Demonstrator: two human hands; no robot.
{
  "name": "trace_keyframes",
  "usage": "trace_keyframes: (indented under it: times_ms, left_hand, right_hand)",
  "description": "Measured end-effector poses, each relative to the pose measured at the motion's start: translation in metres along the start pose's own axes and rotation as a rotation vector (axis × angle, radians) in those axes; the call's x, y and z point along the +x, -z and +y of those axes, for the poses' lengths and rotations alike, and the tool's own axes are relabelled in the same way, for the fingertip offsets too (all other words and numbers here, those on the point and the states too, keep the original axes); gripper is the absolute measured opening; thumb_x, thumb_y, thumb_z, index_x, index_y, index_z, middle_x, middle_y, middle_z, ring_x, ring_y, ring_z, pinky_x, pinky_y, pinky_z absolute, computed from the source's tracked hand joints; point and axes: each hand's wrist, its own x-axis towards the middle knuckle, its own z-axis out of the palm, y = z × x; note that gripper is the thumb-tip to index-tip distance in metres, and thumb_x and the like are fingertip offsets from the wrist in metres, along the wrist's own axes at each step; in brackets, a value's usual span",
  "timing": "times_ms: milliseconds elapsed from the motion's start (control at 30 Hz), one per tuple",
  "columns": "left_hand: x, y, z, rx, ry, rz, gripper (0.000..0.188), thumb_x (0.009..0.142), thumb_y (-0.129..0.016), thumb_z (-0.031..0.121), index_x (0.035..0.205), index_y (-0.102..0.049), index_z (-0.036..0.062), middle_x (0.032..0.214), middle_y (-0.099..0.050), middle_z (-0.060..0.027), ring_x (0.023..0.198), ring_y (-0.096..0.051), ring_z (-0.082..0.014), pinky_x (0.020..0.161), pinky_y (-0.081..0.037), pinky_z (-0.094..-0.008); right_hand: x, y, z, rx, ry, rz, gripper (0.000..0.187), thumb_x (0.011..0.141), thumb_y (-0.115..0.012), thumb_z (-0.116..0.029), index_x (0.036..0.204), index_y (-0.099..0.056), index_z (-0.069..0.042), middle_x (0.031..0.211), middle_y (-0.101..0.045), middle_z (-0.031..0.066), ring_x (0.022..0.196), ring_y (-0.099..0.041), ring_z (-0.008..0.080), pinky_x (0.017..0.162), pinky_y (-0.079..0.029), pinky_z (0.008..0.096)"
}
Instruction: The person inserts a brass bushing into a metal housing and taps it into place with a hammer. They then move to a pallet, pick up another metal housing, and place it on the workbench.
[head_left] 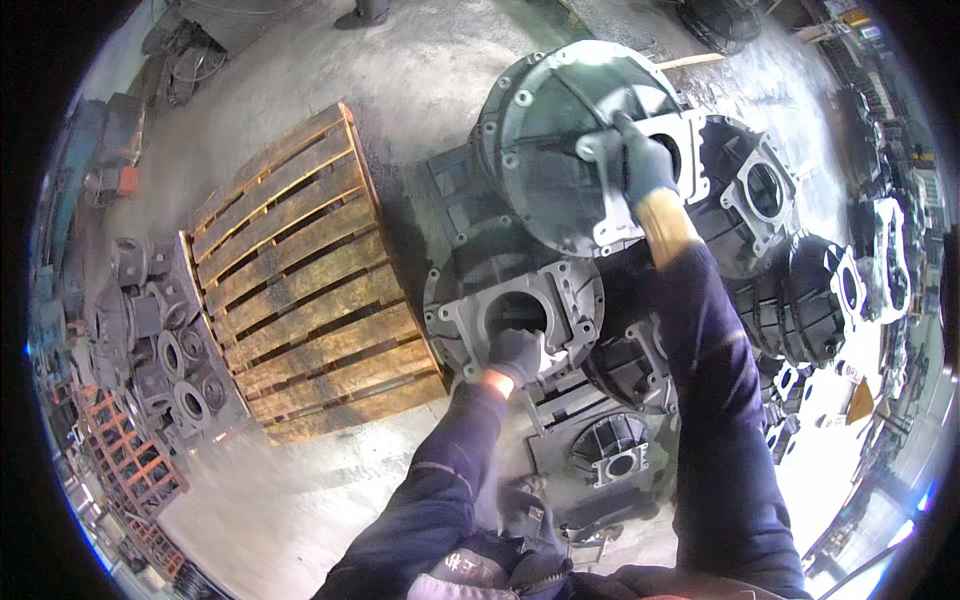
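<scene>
Left hand (517, 355), gloved, grip curled over rim of square bore flange on lower grey housing casting (515, 305); bore facing up, casting lying flat, just right of wooden pallet (305, 285). Right hand (645, 165), gloved, grip clamped on flange edge of upper round housing (560, 140); domed bolted face tilted toward pallet, disc standing on edge, leaning over lower casting. More castings (790, 250) stacked right of upper housing. Smaller grey parts (160, 340) piled left of pallet. Concrete floor (420, 80) beyond pallet.
</scene>
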Motion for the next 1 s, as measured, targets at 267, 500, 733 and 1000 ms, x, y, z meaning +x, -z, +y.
trace_keyframes:
  times_ms: [267,500,733,1000]
  left_hand:
    - [-0.005,0.006,-0.003,-0.165,-0.176,0.071,0.074,0.075,-0.076,0.067,0.114,-0.07,0.004,0.128,-0.066,-0.0255,0.123,-0.058,-0.0419,0.111,-0.041,-0.0425]
    - [0.007,-0.008,-0.007,0.35,-0.033,0.08,0.052,0.092,-0.065,0.054,0.098,-0.076,0.0034,0.098,-0.073,-0.0256,0.094,-0.071,-0.0434,0.08,-0.054,-0.0514]
    - [0.02,-0.024,-0.016,0.233,0.014,0.236,0.077,0.084,-0.063,0.078,0.096,-0.076,0.0021,0.095,-0.073,-0.0283,0.094,-0.07,-0.0478,0.078,-0.054,-0.056]
    - [0.034,-0.025,-0.052,0.235,-0.187,0.288,0.053,0.095,-0.07,0.05,0.104,-0.072,-0.0016,0.102,-0.071,-0.0275,0.101,-0.067,-0.0473,0.078,-0.052,-0.0498]
  right_hand:
    - [-0.127,0.173,0.048,0.603,0.139,-0.027,0.046,0.102,-0.061,-0.035,0.136,-0.063,-0.004,0.124,-0.069,0.01,0.11,-0.07,0.0234,0.094,-0.056,0.0364]
    - [-0.337,0.298,0.201,0.384,0.31,-0.088,0.044,0.107,-0.054,-0.034,0.134,-0.062,0.0,0.114,-0.067,0.0072,0.097,-0.067,0.0189,0.083,-0.058,0.0312]
    - [-0.48,0.332,0.443,0.093,-0.394,0.4,0.051,0.098,-0.069,-0.04,0.117,-0.073,0.006,0.102,-0.077,0.0103,0.086,-0.068,0.0154,0.08,-0.053,0.0295]
    - [-0.522,0.415,0.681,-0.623,-0.595,0.339,0.065,0.101,-0.05,-0.059,0.092,-0.076,-0.001,0.091,-0.071,0.0295,0.092,-0.068,0.0462,0.083,-0.049,0.0504]
